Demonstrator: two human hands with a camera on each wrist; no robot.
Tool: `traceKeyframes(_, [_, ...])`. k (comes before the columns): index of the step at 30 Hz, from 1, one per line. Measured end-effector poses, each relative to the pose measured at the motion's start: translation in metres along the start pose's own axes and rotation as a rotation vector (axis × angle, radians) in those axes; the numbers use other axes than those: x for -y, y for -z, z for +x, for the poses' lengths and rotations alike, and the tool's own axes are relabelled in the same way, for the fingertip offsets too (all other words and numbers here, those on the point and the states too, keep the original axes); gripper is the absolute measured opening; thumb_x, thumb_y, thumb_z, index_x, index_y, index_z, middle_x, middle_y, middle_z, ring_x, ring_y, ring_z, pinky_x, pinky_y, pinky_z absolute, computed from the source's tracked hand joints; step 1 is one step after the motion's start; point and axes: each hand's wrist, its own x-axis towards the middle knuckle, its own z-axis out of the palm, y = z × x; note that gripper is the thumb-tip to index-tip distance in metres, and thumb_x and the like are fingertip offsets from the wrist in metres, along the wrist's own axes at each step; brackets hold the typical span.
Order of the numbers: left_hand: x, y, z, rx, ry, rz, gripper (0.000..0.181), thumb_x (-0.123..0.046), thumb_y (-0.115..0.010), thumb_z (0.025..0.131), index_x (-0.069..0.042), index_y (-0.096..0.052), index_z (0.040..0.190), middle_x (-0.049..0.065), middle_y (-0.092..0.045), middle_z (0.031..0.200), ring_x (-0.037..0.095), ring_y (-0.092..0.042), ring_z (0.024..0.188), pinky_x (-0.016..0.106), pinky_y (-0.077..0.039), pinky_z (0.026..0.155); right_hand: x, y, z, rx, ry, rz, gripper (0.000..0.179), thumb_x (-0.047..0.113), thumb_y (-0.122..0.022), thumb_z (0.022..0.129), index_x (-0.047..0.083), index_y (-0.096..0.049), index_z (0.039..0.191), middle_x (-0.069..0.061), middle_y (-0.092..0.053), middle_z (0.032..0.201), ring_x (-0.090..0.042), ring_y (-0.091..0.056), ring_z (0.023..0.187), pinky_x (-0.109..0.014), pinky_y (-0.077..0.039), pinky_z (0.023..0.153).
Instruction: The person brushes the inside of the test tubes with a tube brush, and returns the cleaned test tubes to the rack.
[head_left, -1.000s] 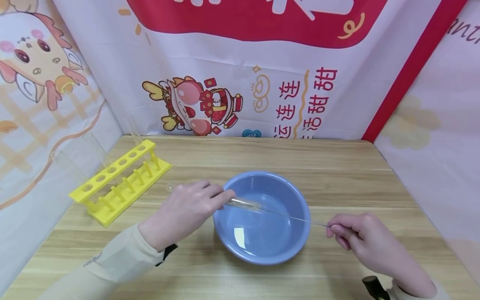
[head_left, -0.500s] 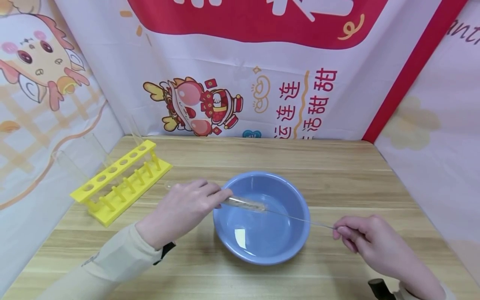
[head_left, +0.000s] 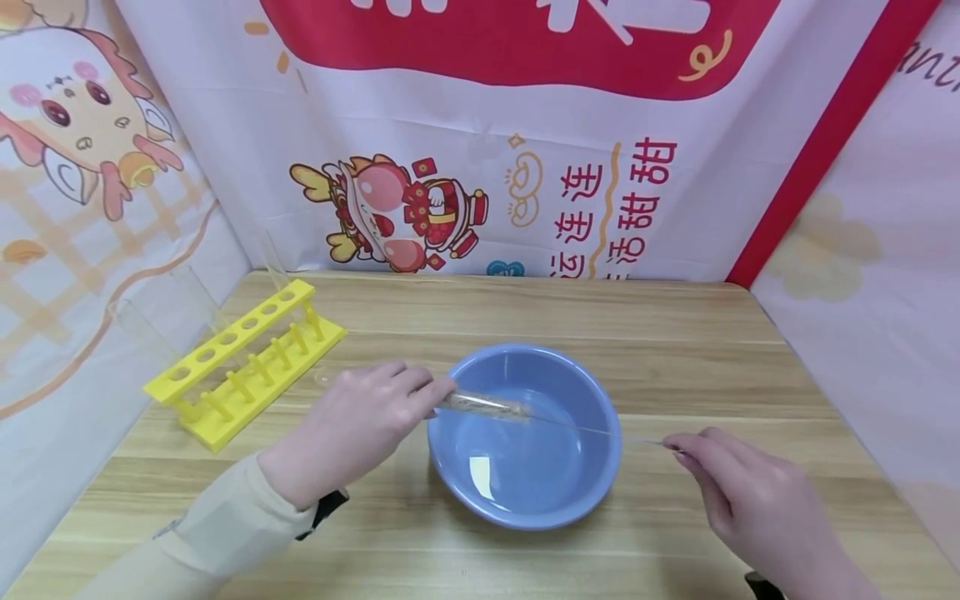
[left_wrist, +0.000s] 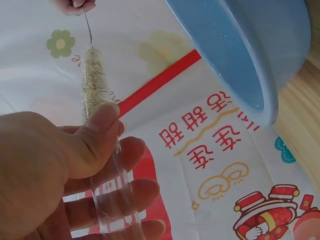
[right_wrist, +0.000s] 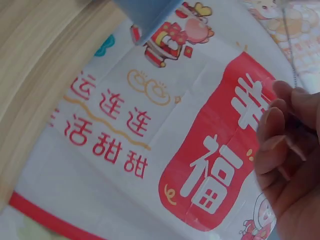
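Note:
My left hand (head_left: 367, 429) grips a clear glass test tube (left_wrist: 111, 187), its fingers curled round the glass. Inside the tube's mouth sits the pale bristle head of a test tube brush (left_wrist: 95, 80). The tube lies nearly level over the left part of a blue basin (head_left: 600, 492), mouth to the right. From the bristles a thin twisted wire handle runs right, past the basin's rim. My right hand (head_left: 757, 500) pinches the wire's end between thumb and forefinger, to the right of the basin. In the right wrist view that wire (right_wrist: 289, 45) enters between the fingertips.
A yellow test tube rack (head_left: 258, 367) stands at the left of the wooden table (head_left: 675, 350), with several clear test tubes (head_left: 142, 325) leaning in it. Printed cloth (head_left: 450, 117) walls the table at the back and both sides.
My left hand has shifted slightly left with the tube. The right hand has moved a little right and turned over somewhat, still pinching the wire; the brush stays in the tube's mouth.

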Motion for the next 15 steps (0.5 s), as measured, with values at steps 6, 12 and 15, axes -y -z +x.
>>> traceKeyframes(6, [0.0, 0.002, -0.002, 0.027, 0.006, -0.065, 0.042, -0.007, -0.083, 0.08, -0.01, -0.071, 0.12, 0.006, -0.072, 0.097, 0.02, -0.07, 0.082, 0.029, -0.059, 0.061, 0.002, -0.004, 0.012, -0.256, 0.274, -0.128, 0.024, 0.004, -0.05, 0.103, -0.007, -0.068, 0.092, -0.011, -0.059, 0.067, -0.021, -0.045, 0.042, -0.029, -0.039, 0.033])
traceKeyframes(12, [-0.003, 0.002, -0.001, 0.021, -0.016, -0.102, 0.038, -0.01, -0.082, 0.082, -0.01, -0.071, 0.119, 0.005, -0.072, 0.099, 0.019, -0.07, 0.084, 0.03, -0.06, 0.065, 0.003, -0.011, 0.008, -0.348, 0.313, -0.173, 0.022, 0.0, -0.052, 0.099, -0.007, -0.066, 0.084, -0.011, -0.059, 0.064, -0.02, -0.039, 0.038, -0.029, -0.035, 0.03])
traceKeyframes(15, [-0.004, 0.002, -0.002, 0.012, -0.018, -0.105, 0.037, -0.009, -0.082, 0.082, -0.01, -0.072, 0.117, 0.005, -0.072, 0.098, 0.019, -0.07, 0.084, 0.03, -0.06, 0.065, 0.004, -0.015, 0.006, -0.355, 0.297, -0.156, 0.021, -0.002, -0.052, 0.098, -0.007, -0.066, 0.082, -0.009, -0.058, 0.063, -0.017, -0.037, 0.037, -0.027, -0.032, 0.03])
